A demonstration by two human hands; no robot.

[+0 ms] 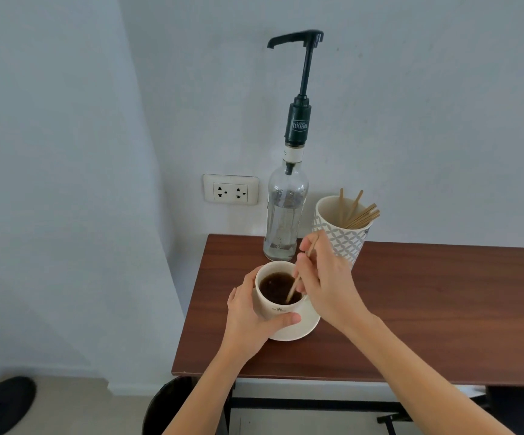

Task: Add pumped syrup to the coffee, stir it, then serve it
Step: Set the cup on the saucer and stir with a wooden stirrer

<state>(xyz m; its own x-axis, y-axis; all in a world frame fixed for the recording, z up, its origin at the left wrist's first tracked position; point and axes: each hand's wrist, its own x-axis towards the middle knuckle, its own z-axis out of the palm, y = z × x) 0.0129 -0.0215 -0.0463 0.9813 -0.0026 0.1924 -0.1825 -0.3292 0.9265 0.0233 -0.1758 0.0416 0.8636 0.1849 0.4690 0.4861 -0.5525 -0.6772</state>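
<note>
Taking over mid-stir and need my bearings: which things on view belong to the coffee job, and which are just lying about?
In the job:
coffee cup on its saucer, steadied by the left hand
stir stick in the right hand
syrup pump bottle

Lying about:
patterned cup of spare sticks
wall socket

Your round cream ceramic cup (pixel 278 309) bears a small dark printed mark on its side and holds dark brown coffee (pixel 278 288); it sits on a plain cream saucer (pixel 298 329). The thin wooden stir stick (pixel 293 288) is pale tan. The tall clear glass syrup bottle (pixel 284 221) carries a black pump (pixel 300 86) with white lettering. The white tumbler (pixel 342 237) shows a grey lattice pattern. The wooden table (pixel 427 309) is reddish-brown, wood-grained.
</note>
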